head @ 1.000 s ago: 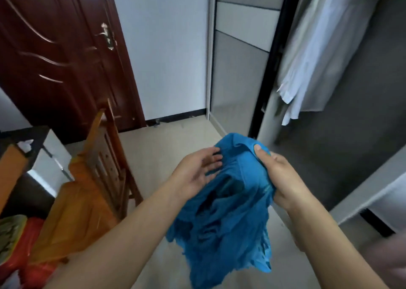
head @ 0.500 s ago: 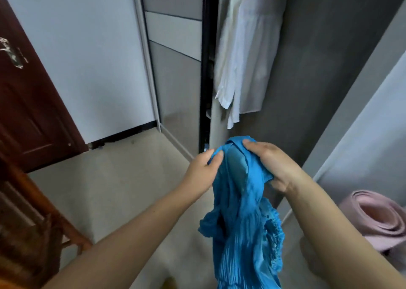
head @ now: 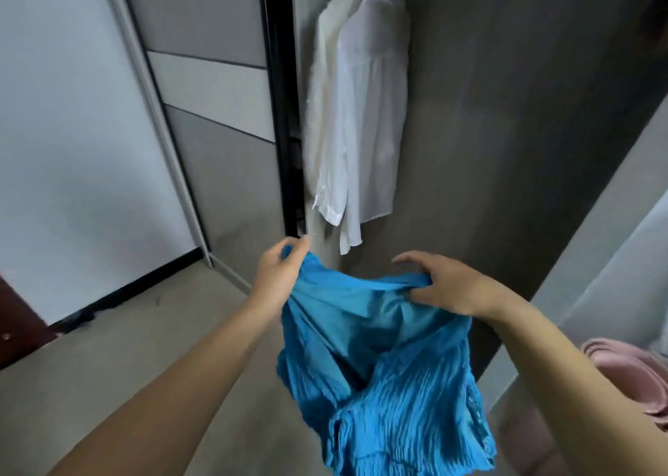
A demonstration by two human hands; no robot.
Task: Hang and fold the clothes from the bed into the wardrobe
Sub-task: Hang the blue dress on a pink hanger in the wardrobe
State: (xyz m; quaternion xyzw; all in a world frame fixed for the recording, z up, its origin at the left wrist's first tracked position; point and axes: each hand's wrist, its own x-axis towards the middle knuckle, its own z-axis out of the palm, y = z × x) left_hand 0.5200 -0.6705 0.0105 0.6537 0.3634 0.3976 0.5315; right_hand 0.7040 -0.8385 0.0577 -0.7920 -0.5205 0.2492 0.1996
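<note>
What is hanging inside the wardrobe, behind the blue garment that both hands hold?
Two white shirts hang inside the wardrobe, one partly behind the other. Their hangers are hardly visible. The blue garment hides the wardrobe's bottom.

Crinkled blue cloth garment (head: 383, 360), seemingly matt

Blue crinkled garment (head: 383, 360); white shirts (head: 361, 114); pink roll (head: 629, 370), perhaps mat.

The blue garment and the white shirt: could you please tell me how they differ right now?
The blue garment is bunched and crinkled, gripped by the left hand and right hand; the white shirt hangs straight and smooth in the wardrobe, untouched. The blue garment is opaque and vivid; the white shirt looks slightly sheer. Both are clothing.
</note>
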